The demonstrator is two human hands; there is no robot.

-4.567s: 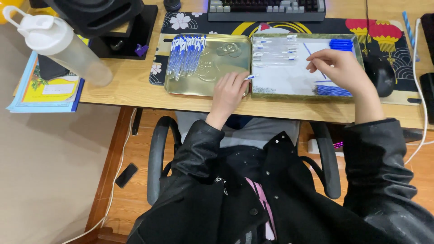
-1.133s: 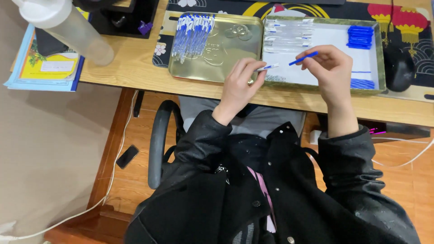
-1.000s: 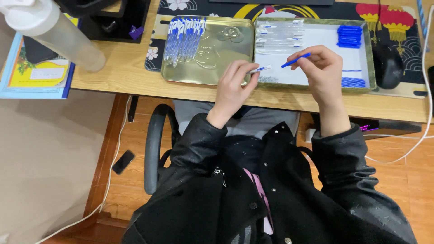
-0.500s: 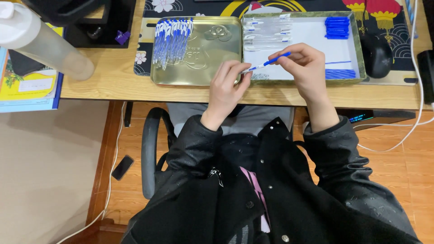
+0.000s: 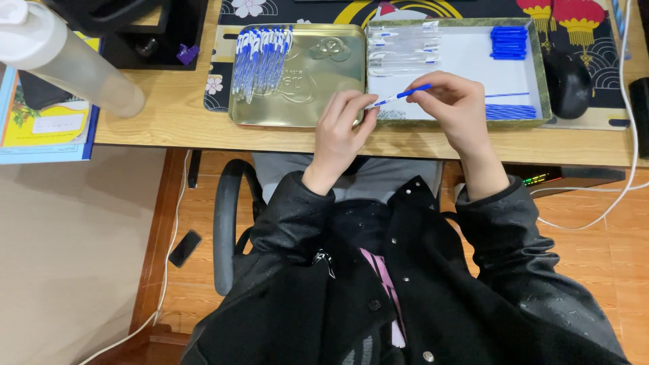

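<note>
Wooden tabletop (image 5: 169, 128) carries a gold tray (image 5: 297, 108); just right of it, I pinch the blue pen (image 5: 402, 96) between left hand (image 5: 341, 128) and right hand (image 5: 456, 108), both grips closed; keeping it level should help the parts seat.

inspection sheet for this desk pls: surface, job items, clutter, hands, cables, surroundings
Surface: wooden desk with a dark patterned mat at the back.
Job's things: gold metal tray holding a pile of assembled pens; white-lined tray with clear barrels, a stack of blue caps and blue refills; one blue pen part held between both hands.
Clutter: clear bottle, books, black mouse.
Grippers: left hand pinches the part's tip end; right hand grips its blue end.
Cables: white cable over the desk's right edge; another on the floor.
Surroundings: office chair, wood floor, phone on the floor.
</note>
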